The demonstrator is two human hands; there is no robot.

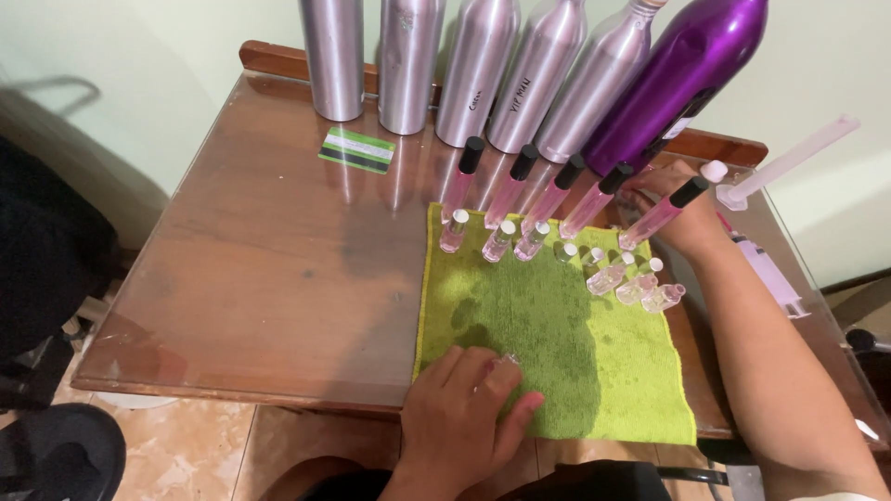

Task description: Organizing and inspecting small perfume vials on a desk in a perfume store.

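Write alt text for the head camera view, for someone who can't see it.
A person's left hand rests on a green cloth on a wooden table, while the right hand holds a slim pink vial with a black cap. More pink vials and small clear bottles line the cloth's far edge, before silver bottles and one purple bottle.

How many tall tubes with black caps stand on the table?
5, in a row along the green cloth's far edge, and one at the right hand. More may be hidden.
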